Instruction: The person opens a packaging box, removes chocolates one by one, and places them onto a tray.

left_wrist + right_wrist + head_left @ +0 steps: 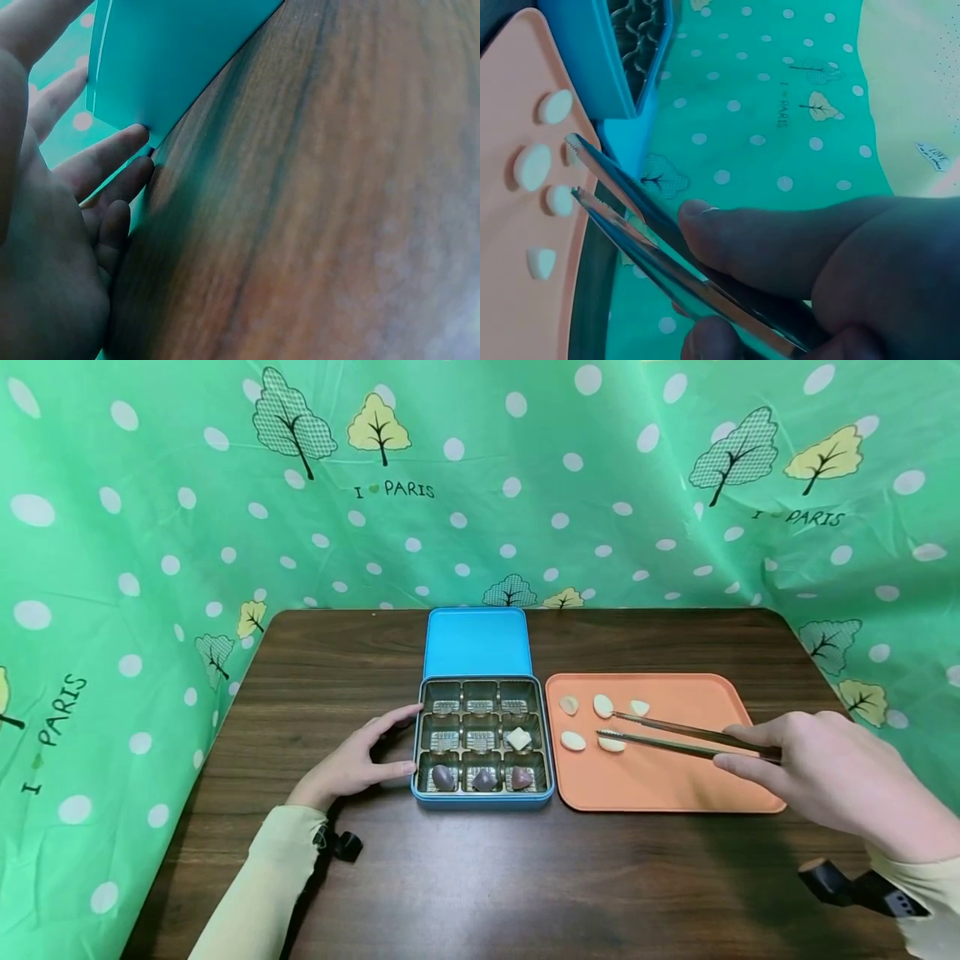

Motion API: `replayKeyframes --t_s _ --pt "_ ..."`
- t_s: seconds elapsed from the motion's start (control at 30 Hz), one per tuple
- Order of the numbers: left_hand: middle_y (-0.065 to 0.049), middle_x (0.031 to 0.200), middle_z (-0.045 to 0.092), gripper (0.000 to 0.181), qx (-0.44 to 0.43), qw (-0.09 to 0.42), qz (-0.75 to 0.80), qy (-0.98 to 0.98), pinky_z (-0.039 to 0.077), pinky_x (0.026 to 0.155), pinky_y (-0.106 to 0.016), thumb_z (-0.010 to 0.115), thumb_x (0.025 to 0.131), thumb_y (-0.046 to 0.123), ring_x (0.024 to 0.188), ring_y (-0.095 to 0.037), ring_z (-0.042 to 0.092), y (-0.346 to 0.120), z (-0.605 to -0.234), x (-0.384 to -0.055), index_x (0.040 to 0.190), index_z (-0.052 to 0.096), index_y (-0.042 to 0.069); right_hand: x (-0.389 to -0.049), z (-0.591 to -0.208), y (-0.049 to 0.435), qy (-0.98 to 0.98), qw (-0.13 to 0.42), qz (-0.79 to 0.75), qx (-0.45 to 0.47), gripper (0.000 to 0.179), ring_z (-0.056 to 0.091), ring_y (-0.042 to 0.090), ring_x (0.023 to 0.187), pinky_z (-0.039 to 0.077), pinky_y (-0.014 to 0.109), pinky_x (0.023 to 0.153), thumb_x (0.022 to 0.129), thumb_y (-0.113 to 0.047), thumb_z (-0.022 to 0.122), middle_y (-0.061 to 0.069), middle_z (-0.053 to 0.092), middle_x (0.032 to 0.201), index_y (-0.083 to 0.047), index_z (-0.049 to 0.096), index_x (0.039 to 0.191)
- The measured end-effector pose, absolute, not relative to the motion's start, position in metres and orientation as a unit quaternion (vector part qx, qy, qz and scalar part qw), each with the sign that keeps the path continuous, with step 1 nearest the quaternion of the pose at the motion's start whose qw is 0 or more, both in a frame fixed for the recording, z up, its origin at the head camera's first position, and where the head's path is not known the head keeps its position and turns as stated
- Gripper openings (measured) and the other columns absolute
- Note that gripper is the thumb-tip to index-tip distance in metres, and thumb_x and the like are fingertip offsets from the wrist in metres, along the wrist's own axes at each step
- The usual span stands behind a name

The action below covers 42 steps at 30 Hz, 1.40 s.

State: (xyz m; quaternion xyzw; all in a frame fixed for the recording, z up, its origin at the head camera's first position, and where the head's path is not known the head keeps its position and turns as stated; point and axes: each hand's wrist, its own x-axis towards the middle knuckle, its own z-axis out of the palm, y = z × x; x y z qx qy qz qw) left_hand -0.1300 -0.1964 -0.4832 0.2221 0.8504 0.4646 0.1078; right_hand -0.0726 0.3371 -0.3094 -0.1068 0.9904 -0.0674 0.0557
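Note:
My right hand (832,768) pinches long metal tweezers (678,729) between thumb and fingers. The tips are spread apart over several white, mostly oval candies (532,166) on an orange tray (660,785). In the head view one tip is beside an oval piece (603,706), the other overlaps a lower one (611,746); nothing shows between the tips. My left hand (352,764) has its fingertips at the left side of a blue tin (480,803). Three dark purplish candies (483,779) fill the tin's front row, and a white candy (518,739) lies in the middle row's right compartment.
The tin's blue lid (477,642) lies open behind it, and its other compartments show bare bottoms. Close against the tin's right side stands the tray. A green dotted cloth (480,468) hangs around the back and sides of the dark wooden table (480,877).

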Motion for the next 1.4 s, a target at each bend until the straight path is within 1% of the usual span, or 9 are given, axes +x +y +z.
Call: replayKeyframes --t_s 0.23,0.47,0.83,0.9,0.97,1.03,1.07,1.23,1.4 --pt "0.004 0.165 0.040 0.081 0.218 0.108 0.467 0.850 0.028 0.120 -0.064 0.082 0.094 0.035 0.151 -0.027 0.036 -0.197 -0.484 -0.132 0.162 0.038 0.039 -0.071 -0.299 0.325 0.987 0.007 -0.075 -0.139 0.048 0.032 0.007 0.046 0.025 0.028 0.043 0.095 -0.046 0.077 -0.012 0.039 0.047 -0.006 0.079 0.123" --pt "0.004 0.164 0.040 0.082 0.220 0.104 0.466 0.851 0.028 0.120 -0.063 0.082 0.094 0.035 0.150 -0.027 0.038 -0.196 -0.481 -0.130 0.162 0.037 0.039 -0.073 -0.289 0.303 0.983 0.028 -0.085 -0.163 0.045 0.036 0.006 0.051 0.026 0.028 0.045 0.098 -0.047 0.073 -0.013 0.044 0.052 -0.011 0.079 0.124" --pt "0.003 0.165 0.040 0.082 0.220 0.106 0.462 0.853 0.028 0.119 -0.065 0.081 0.094 0.035 0.150 -0.029 0.038 -0.196 -0.481 -0.128 0.163 0.037 0.040 -0.080 -0.291 0.274 0.969 0.013 -0.093 -0.230 0.043 0.029 0.003 0.043 0.025 0.026 0.043 0.095 -0.046 0.077 -0.018 0.040 0.049 -0.018 0.078 0.128" --pt "0.003 0.164 0.040 0.082 0.219 0.107 0.463 0.852 0.028 0.119 -0.065 0.081 0.094 0.035 0.150 -0.029 0.038 -0.197 -0.482 -0.129 0.163 0.037 0.039 -0.083 -0.291 0.268 0.969 0.024 -0.093 -0.229 0.042 0.030 0.004 0.044 0.026 0.027 0.043 0.096 -0.045 0.077 -0.011 0.059 0.058 -0.018 0.079 0.127" --pt "0.003 0.164 0.041 0.082 0.219 0.107 0.464 0.851 0.028 0.119 -0.065 0.081 0.094 0.034 0.150 -0.029 0.038 -0.197 -0.483 -0.129 0.163 0.037 0.039 -0.086 -0.290 0.263 0.969 0.031 -0.090 -0.227 0.040 0.036 0.004 0.047 0.029 0.029 0.044 0.095 -0.044 0.077 -0.002 0.077 0.080 -0.018 0.080 0.124" --pt "0.003 0.164 0.041 0.082 0.219 0.107 0.465 0.851 0.028 0.119 -0.064 0.081 0.094 0.034 0.150 -0.028 0.039 -0.197 -0.484 -0.129 0.163 0.037 0.038 -0.090 -0.289 0.258 0.969 0.040 -0.088 -0.226 0.037 0.039 0.006 0.050 0.031 0.031 0.043 0.095 -0.043 0.078 0.003 0.081 0.105 -0.018 0.081 0.122" --pt "0.003 0.164 0.041 0.082 0.220 0.107 0.466 0.850 0.028 0.119 -0.064 0.081 0.094 0.033 0.149 -0.028 0.039 -0.197 -0.484 -0.129 0.163 0.037 0.038 -0.091 -0.289 0.256 0.969 0.041 -0.086 -0.228 0.036 0.042 0.006 0.052 0.032 0.032 0.044 0.095 -0.043 0.078 0.002 0.080 0.110 -0.018 0.082 0.121" --pt "0.003 0.164 0.041 0.082 0.223 0.103 0.468 0.849 0.029 0.119 -0.063 0.082 0.094 0.032 0.149 -0.028 0.039 -0.198 -0.484 -0.130 0.163 0.037 0.038 -0.098 -0.288 0.246 0.965 0.036 -0.072 -0.251 0.031 0.051 0.003 0.058 0.036 0.033 0.044 0.092 -0.042 0.082 -0.009 0.079 0.095 -0.023 0.083 0.116" --pt "0.004 0.164 0.041 0.082 0.227 0.101 0.466 0.849 0.029 0.119 -0.063 0.081 0.094 0.032 0.149 -0.028 0.039 -0.198 -0.482 -0.130 0.163 0.037 0.038 -0.102 -0.285 0.238 0.957 0.026 -0.052 -0.283 0.033 0.051 -0.001 0.056 0.038 0.031 0.047 0.088 -0.040 0.086 -0.003 0.081 0.101 -0.021 0.084 0.114"
